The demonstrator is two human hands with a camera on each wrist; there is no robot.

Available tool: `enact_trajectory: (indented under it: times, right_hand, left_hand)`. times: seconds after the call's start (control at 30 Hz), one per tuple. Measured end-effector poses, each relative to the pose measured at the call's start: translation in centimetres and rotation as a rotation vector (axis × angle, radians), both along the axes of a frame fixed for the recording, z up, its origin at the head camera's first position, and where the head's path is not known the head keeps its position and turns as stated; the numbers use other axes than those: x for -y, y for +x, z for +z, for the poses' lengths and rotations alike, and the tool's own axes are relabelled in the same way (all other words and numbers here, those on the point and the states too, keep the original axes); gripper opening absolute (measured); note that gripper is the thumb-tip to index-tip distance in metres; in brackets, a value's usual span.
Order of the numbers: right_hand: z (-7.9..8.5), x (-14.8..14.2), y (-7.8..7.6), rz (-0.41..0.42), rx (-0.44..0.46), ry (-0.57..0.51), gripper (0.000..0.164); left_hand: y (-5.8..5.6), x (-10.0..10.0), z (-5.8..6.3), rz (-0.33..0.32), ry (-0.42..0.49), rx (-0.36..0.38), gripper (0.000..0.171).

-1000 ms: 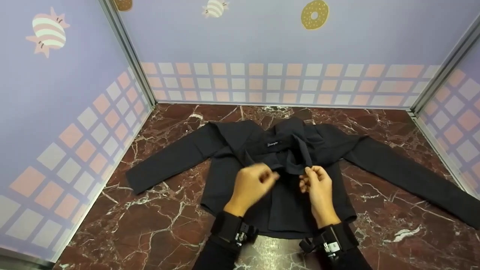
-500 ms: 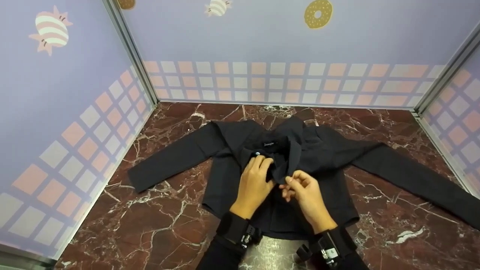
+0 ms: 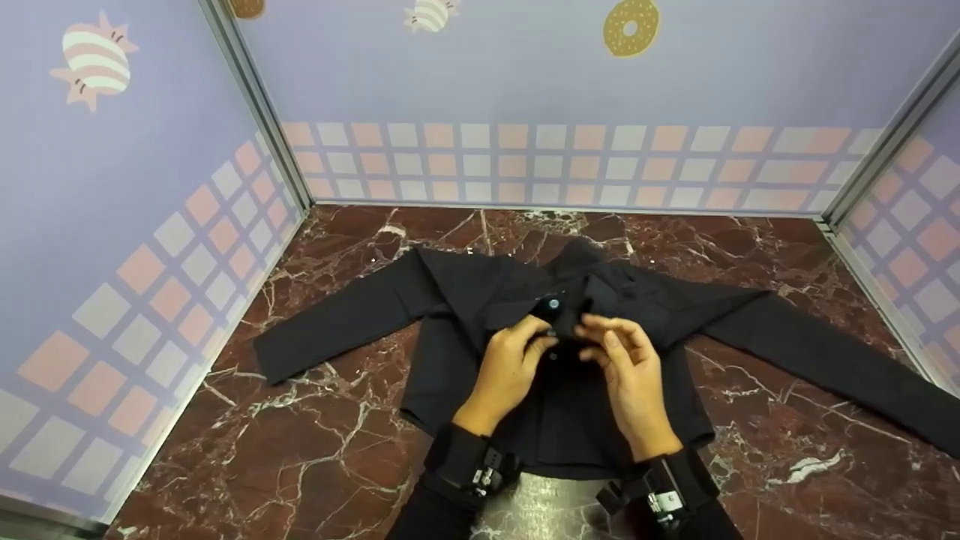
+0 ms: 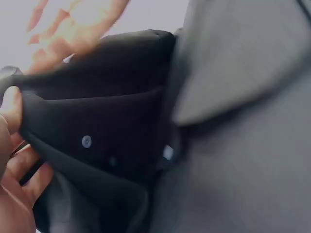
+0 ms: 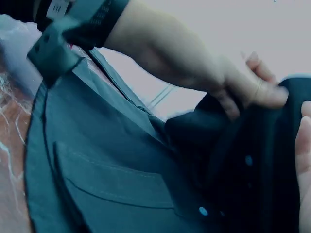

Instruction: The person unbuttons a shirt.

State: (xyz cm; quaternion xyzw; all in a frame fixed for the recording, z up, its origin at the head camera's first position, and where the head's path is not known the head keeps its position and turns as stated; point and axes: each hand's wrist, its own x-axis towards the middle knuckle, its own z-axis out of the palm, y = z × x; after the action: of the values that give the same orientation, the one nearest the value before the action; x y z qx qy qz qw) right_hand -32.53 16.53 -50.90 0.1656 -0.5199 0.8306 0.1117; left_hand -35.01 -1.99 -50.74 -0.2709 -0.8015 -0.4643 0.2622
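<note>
A black button-up shirt [image 3: 577, 427] lies front up, its sleeves spread to both sides. My left hand [image 3: 506, 371] pinches the raised front edge just below the collar, thumb against fingers. That grip also shows at the left of the left wrist view, where the thumb [image 4: 13, 109] presses the folded cloth. A pale button [image 3: 553, 304] sits just above these fingertips. Beside it, my right hand [image 3: 634, 375] has loosely bent fingers spread apart, close to the collar opening; whether they touch the cloth is unclear. In the right wrist view, a chest pocket [image 5: 116, 194] and a button [image 5: 203, 211] are visible.
The shirt lies on a dark red marbled table [image 3: 300, 457]. Patterned panels, including the back wall [image 3: 480, 90] and left wall [image 3: 112, 247], enclose it. The right sleeve [image 3: 832, 360] reaches toward the right wall.
The right hand has let go of the collar edge it pinched and opened its fingers, shifting slightly right. The left hand has come to grip the front edge, and the collar opening has been drawn together.
</note>
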Motion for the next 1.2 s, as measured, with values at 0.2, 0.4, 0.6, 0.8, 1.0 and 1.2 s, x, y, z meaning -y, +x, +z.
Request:
enact_trajectory:
  times: [0.2, 0.4, 0.6, 0.8, 1.0, 1.2]
  right_hand:
    - [-0.7, 0.1, -0.2, -0.052, -0.210, 0.342, 0.034]
    - [-2.0, 0.6, -0.6, -0.301, -0.206, 0.671, 0.033]
    - [-2.0, 1.2, -0.2, -0.570, -0.279, 0.687, 0.024]
    - [-1.6, 1.7, 0.0, -0.656, -0.487, 0.666, 0.011]
    - [-2.0, 1.7, -0.1, -0.540, -0.403, 0.765, 0.018]
    - [-2.4, 1.4, -0.3, -0.533, -0.314, 0.771, 0.012]
  left_hand:
    - [0.6, -0.2, 1.3, -0.062, 0.245, 0.096, 0.019]
    - [-0.8, -0.4, -1.0, 0.101, 0.176, 0.362, 0.031]
    - [-0.6, -0.7, -1.1, 0.206, 0.199, 0.423, 0.018]
    - [-0.1, -0.8, -0.6, 0.147, 0.296, 0.452, 0.013]
    - [0.0, -0.7, -0.6, -0.055, 0.354, 0.509, 0.010]
    - [0.0, -0.7, -0.7, -0.114, 0.397, 0.525, 0.011]
